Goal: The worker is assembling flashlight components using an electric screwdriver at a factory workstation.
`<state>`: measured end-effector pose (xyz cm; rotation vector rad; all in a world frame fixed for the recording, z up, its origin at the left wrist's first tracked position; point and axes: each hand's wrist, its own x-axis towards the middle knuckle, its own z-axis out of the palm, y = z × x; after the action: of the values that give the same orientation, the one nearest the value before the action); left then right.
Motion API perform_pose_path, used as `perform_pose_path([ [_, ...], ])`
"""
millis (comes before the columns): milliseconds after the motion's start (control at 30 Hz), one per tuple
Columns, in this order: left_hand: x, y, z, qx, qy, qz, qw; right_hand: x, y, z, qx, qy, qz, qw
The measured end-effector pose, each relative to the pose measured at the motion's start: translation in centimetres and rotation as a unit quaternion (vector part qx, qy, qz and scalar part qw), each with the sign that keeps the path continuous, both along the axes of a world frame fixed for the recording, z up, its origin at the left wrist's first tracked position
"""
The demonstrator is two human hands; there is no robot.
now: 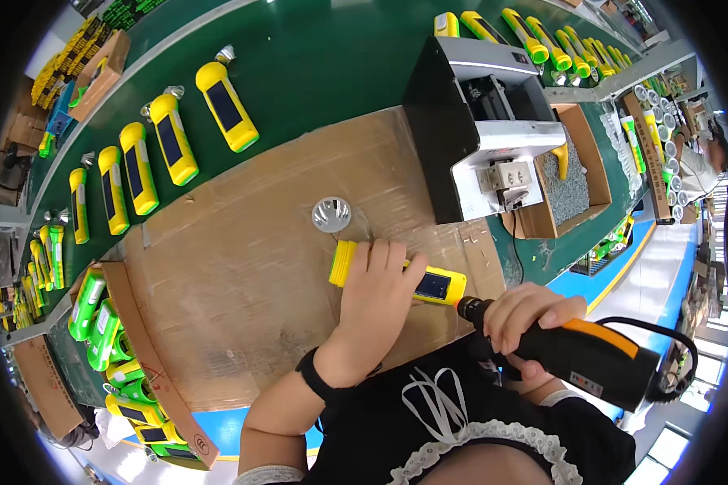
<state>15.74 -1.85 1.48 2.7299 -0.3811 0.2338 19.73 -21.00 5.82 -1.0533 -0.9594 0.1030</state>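
My left hand (378, 293) is closed over a yellow flashlight body (453, 283) with a dark solar panel, pressing it down on the cardboard sheet (243, 275). A round silver reflector (332, 215) lies just beyond the flashlight's ribbed end, a thin wire running between them. In my right hand (530, 317) is a black and orange electric screwdriver (594, 353), gripped near its front. Its tip meets the flashlight's right end; the screw there, if any, is too small to see.
A black and grey screw feeder (505, 133) stands at the right back, beside a cardboard box of small screws (570, 190). More yellow flashlights (226, 107) lie along the green bench (315, 65). A carton (158, 364) of green and yellow casings stands at the left.
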Motion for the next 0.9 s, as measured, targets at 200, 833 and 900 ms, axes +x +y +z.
perform_pose_path([
  [200,-0.9,-0.8,0.3,0.078,0.066,0.053,0.993,0.0,-2.4,2.5,0.045,-0.022,-0.022,0.999],
  [833,1.5,2.0,3.3,-0.031,0.198,-0.024,0.979,8.6,0.4,3.9,0.106,-0.087,-0.305,0.942],
  [900,1.3,1.7,4.2,-0.056,0.317,-0.003,0.947,8.4,0.2,4.6,0.066,-0.060,-0.294,0.952],
])
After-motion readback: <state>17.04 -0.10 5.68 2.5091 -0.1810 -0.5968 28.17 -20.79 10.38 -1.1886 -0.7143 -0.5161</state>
